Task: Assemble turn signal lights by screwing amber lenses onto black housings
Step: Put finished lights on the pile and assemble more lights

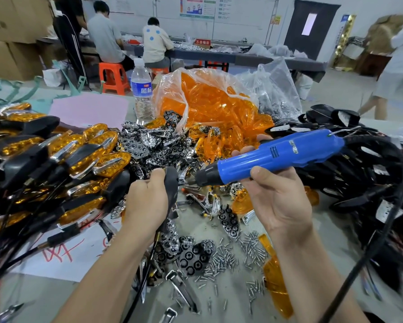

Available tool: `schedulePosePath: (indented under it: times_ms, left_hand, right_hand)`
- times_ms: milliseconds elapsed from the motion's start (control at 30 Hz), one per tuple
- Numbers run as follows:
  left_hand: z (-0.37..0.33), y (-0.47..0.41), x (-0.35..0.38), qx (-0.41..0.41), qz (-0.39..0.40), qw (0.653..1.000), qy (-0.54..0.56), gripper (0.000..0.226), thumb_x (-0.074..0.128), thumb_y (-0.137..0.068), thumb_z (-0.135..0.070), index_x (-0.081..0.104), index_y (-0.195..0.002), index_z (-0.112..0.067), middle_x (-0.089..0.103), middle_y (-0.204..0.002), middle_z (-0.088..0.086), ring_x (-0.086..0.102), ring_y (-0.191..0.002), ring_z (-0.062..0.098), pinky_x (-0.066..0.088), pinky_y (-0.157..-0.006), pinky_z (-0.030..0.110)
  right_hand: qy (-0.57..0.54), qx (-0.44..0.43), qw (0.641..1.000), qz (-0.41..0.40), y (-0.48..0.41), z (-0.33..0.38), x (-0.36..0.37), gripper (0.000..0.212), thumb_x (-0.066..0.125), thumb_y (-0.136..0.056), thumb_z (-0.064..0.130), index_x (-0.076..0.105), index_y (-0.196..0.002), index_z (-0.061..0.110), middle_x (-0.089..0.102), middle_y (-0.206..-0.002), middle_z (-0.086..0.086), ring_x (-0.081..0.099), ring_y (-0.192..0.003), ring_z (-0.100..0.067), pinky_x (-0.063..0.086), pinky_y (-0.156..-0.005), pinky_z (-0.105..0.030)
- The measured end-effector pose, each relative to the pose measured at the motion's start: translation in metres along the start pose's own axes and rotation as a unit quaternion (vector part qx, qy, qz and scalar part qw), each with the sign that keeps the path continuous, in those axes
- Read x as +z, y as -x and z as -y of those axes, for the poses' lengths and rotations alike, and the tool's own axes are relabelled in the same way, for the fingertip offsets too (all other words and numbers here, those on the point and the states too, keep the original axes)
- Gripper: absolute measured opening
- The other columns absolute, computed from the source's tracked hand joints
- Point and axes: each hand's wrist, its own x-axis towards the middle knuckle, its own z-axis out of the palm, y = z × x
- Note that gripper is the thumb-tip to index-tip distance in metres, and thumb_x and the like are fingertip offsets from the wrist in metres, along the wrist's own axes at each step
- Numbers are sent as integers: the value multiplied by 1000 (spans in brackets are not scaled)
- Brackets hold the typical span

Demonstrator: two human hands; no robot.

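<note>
Screwdriver [275,157], blue and electric, lies across the right hand [281,201], whose fingers [260,174] curl round its barrel; the dark nose points toward the left hand [146,201]. That hand's fingers [158,173] are clenched on a black housing [172,185], held upright just beyond the screwdriver's tip (whether tip and housing touch cannot be told). Beyond both sets of fingertips sits a clear bag of amber lenses [209,101], with chrome reflector pieces [149,145] spilled in front of it. Finished lights [79,155], amber on black, are stacked to the outside of the left fingers. Loose screws [228,257] lie on the table [230,306] below the wrists, between the forearms. A black cable [370,250] trails from the screwdriver past the right forearm.
</note>
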Motion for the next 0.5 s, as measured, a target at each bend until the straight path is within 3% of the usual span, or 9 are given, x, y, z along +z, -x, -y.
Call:
schedulePosePath:
  times_ms: [167,367,500]
  left_hand:
    - [-1,-5,-3,-11,-12,999,32,46,47,-96,-50,44,-68,-13,38,-57,4,37,-55,20,27,-60,35]
    - [1,-5,-2,-5,-9,1000,17,48,47,-98,-46,38,-63,-15,30,-42,-8,33,-51,21,25,-59,35]
    - [-2,-5,-1,-8,-25,999,23,49,48,-99,-47,48,-64,-12,44,-54,0,42,-57,24,29,-59,36]
  right_hand:
    - [-12,-13,1000,-22,-1,5,0,47,54,-83,-16,55,-122,10,67,-100,-14,69,-107,-34,55,-99,-53]
    - [-12,-10,1000,-18,0,6,0,44,49,-86,-17,59,-118,12,70,-98,-12,71,-106,-31,58,-94,-49]
    - [-10,-4,1000,-20,0,5,0,45,56,-82,-16,58,-118,12,69,-98,-13,70,-106,-33,57,-97,-51]
